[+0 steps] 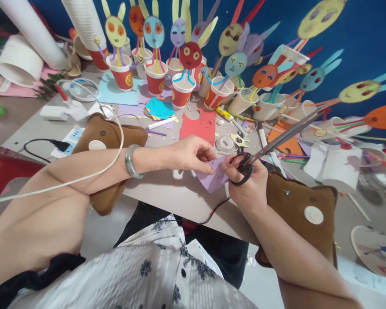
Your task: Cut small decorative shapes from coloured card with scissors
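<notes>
In the head view, the left hand (196,158) has its grip pinched on a piece of purple paper (212,179), thumb and fingers at its left edge. The right hand (251,185) grasps a pair of scissors (276,140), the dark handles lying by the thumb, the blades pointing away from the paper and up to the right. The right thumb is also at the paper's right edge, so the sheet spans the gap between both hands, just above the near part of the worktop (170,183). A bracelet (130,162) circles the left wrist. Beyond the hands lie a cut red sheet (200,125), a roll of tape (225,143), a white pen (161,123) and some blue paper (160,108). Paper cups with long-eared paper figures stand behind these, one with a red round face (191,55) near the middle. A brown cushion (296,214) with a white disc lies beside the right forearm; another brown cushion (128,134) lies partly under the left forearm
</notes>
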The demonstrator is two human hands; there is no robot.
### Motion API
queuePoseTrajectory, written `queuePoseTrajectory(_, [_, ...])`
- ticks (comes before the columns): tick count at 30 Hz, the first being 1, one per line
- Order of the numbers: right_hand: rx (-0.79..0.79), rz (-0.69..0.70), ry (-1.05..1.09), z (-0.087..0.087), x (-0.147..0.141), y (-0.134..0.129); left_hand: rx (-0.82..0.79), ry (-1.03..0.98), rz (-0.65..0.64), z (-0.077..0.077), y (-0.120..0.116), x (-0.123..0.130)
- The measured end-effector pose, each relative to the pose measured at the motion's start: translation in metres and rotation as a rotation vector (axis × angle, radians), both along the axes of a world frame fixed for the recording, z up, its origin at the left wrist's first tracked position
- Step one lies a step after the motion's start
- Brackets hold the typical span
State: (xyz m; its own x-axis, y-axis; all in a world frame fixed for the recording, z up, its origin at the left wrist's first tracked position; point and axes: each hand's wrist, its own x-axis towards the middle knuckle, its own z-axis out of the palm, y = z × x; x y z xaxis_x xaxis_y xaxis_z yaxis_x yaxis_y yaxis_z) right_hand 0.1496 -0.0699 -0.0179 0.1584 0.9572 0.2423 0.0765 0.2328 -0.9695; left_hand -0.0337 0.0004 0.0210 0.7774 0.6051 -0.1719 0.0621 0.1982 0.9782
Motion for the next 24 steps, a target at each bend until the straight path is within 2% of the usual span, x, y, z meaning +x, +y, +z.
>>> queuePoseTrajectory(5, [-0.004,-0.018,0.011,0.0016,-0.0032,-0.0009,-0.028,-0.005,0.021,0.0011,-0.0013,0.0004])
queuePoseTrajectory(12, [-0.016,-0.041,0.011,-0.0001,-0.0053,-0.0018,0.085,0.041,0.075,0.0008,-0.0033,0.0005])
queuePoseTrajectory(24, [-0.063,-0.046,-0.068,0.0016,-0.0043,-0.0049,0.116,0.041,0.09,-0.0008,-0.0045,0.0])
